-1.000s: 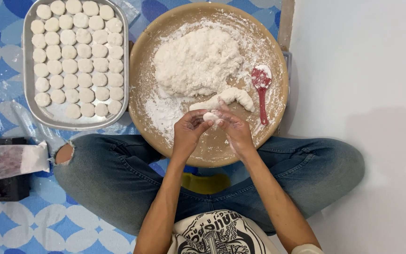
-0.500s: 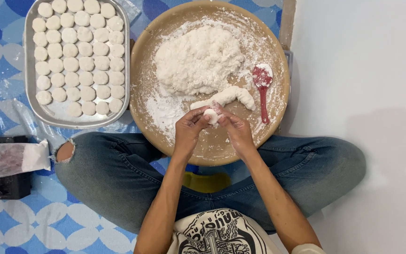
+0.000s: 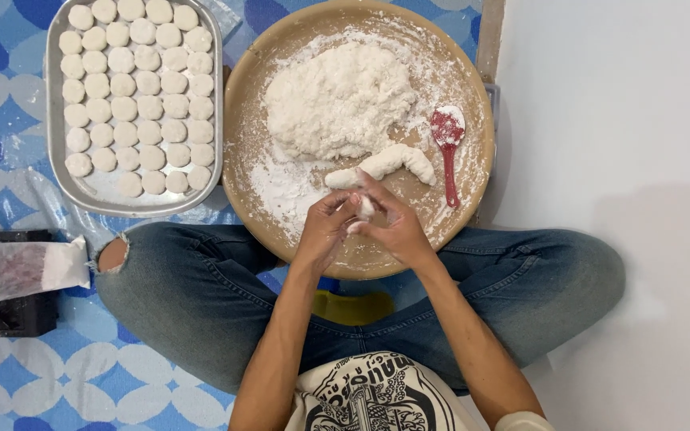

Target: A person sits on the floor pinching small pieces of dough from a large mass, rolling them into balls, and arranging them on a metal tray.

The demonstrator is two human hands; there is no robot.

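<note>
The person sits cross-legged on the patterned blue floor mat (image 3: 9,375), and both hands meet over the near edge of a round wooden tray (image 3: 241,128). The left hand (image 3: 325,231) and the right hand (image 3: 397,227) are cupped toward each other, fingers closed around a small lump of white dough (image 3: 365,207) pressed between them; only a bit of it shows between the fingertips.

Just beyond the hands, on the tray, lies a short roll of dough (image 3: 389,164), and past that sits a large rough mound of dough (image 3: 337,100) with loose flour scattered about it. A red spoon (image 3: 447,148), dusted white, lies on the tray's right side, its bowl pointing away from the person.

To the left of the wooden tray, well apart from the hands, stands a rectangular metal tray (image 3: 53,160) filled with rows of small round dough pieces (image 3: 133,88). At the far left edge, a clear plastic bag (image 3: 17,271) rests on a dark box (image 3: 1,319).
</note>
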